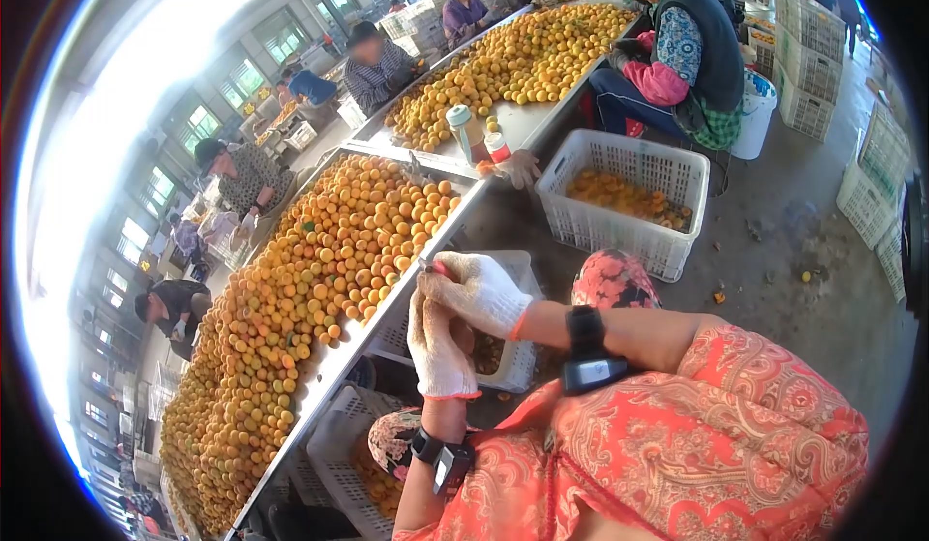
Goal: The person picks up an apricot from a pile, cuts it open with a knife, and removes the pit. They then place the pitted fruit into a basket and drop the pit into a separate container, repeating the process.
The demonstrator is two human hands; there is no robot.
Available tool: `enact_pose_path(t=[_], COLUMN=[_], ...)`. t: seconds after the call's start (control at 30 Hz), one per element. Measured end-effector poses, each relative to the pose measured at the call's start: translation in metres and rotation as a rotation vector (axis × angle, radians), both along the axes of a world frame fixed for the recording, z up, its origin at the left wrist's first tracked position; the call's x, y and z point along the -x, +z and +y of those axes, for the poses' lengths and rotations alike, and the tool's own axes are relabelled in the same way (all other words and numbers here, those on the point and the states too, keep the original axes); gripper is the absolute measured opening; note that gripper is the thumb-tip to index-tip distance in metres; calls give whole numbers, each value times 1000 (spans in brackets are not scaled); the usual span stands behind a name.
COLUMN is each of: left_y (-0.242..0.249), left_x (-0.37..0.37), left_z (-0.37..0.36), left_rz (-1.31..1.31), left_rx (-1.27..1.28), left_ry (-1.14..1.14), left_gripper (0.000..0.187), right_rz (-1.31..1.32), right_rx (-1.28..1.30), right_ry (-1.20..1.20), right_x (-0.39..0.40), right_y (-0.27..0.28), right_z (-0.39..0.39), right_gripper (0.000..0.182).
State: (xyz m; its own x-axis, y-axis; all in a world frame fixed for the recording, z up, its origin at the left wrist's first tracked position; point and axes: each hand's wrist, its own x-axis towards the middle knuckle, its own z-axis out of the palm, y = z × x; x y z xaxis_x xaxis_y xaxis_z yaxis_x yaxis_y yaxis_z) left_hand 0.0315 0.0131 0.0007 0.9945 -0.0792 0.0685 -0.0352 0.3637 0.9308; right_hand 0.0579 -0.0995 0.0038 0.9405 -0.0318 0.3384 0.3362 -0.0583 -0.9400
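Observation:
My two hands, in white knitted gloves, meet over the near edge of the metal sorting table (pixel 334 376). My right hand (pixel 481 294) is closed, with a small pinkish-red thing (pixel 440 268) showing at its fingertips; its kind is hard to make out. Below and beside it, my left hand (pixel 440 352) is closed too, fingers raised against the right ones. What the left fingers hold is hidden. A thick heap of apricots (pixel 290 299) covers the table just left of my hands. Under them, a white plastic crate (pixel 518 372) is partly covered.
A crate of halved orange fruit (pixel 629 159) stands on the floor at right; another crate (pixel 339 444) sits low by my left arm. A bottle (pixel 464 133) and a red-and-white cup (pixel 496 146) stand on the far table. A seated co-worker (pixel 668 67) works beyond; stacked crates (pixel 808 57) line the right.

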Motion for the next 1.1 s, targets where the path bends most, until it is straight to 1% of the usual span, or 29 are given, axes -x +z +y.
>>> enact_pose_path(t=[0.03,0.07,0.1,0.17,0.2,0.23,0.27,0.3,0.37,0.43,0.5,0.53,0.57,0.6,0.63,0.67,0.77,0.8,0.83,0.87,0.9,0.93,0.97,1.0,1.03,1.07,1.1], left_y=[1,2,4,9,10,11,12,12,15,14,9,-2,-11,-6,4,9,-1,2,7,17,21,26,40,-4,-8,1,-5], left_x=[1,1,1,4,2,0,-1,1,5,4,-1,-6,-9,-7,-5,-3,-8,-7,-3,4,10,10,15,-8,-12,-9,-10], left_z=[-2,-4,-6,-7,-8,-9,-9,-10,-12,-11,1,15,24,23,18,15,23,23,18,11,16,6,-2,17,20,16,15], left_rz=[63,125,124,282,284,363,443,445,490,490,479,433,387,389,453,517,527,535,543,548,531,592,650,593,539,480,352], left_rx=[84,169,169,209,209,271,335,336,303,292,277,263,247,246,248,250,283,298,254,213,360,215,232,224,203,185,195], left_ry=[0,-1,-3,8,8,28,50,54,94,78,67,-99,-263,-258,-231,-204,-201,-206,-167,-115,-293,-64,44,-113,-140,-98,-100], left_gripper=[33,33,33,32,32,32,32,32,34,33,32,31,32,32,32,33,34,33,32,31,29,26,22,19,16,16,18], right_rz=[-2,2,7,-39,-84,-81,-162,-244,-261,-281,-389,-395,-465,-530,-538,-537,-559,-483,-407,-436,-480,-470,-492,-484,-429,-368,-262], right_rx=[-1,5,12,33,54,54,199,345,364,385,446,443,485,526,594,594,576,577,576,604,623,662,678,669,540,536,454], right_ry=[-2,8,19,0,-16,-16,-70,-122,-124,-127,-167,-165,-160,-154,-137,-136,-87,-28,35,28,50,53,17,1,54,114,171], right_x=[0,0,0,-3,-3,0,4,8,9,9,6,7,8,9,10,11,12,14,16,14,11,13,15,15,16,15,13], right_y=[0,-1,-1,-5,-2,0,3,7,9,7,3,5,8,9,8,7,7,9,8,5,6,8,12,11,15,18,15], right_z=[0,-1,-1,-1,-1,-2,-3,-4,-6,-9,-13,-16,-21,-24,-24,-25,-25,-25,-26,-29,-28,-26,-23,-18,-15,-15,-14], right_gripper=[35,31,27,26,24,24,23,23,23,24,29,29,28,27,26,26,27,27,27,27,27,27,26,24,25,27,24])
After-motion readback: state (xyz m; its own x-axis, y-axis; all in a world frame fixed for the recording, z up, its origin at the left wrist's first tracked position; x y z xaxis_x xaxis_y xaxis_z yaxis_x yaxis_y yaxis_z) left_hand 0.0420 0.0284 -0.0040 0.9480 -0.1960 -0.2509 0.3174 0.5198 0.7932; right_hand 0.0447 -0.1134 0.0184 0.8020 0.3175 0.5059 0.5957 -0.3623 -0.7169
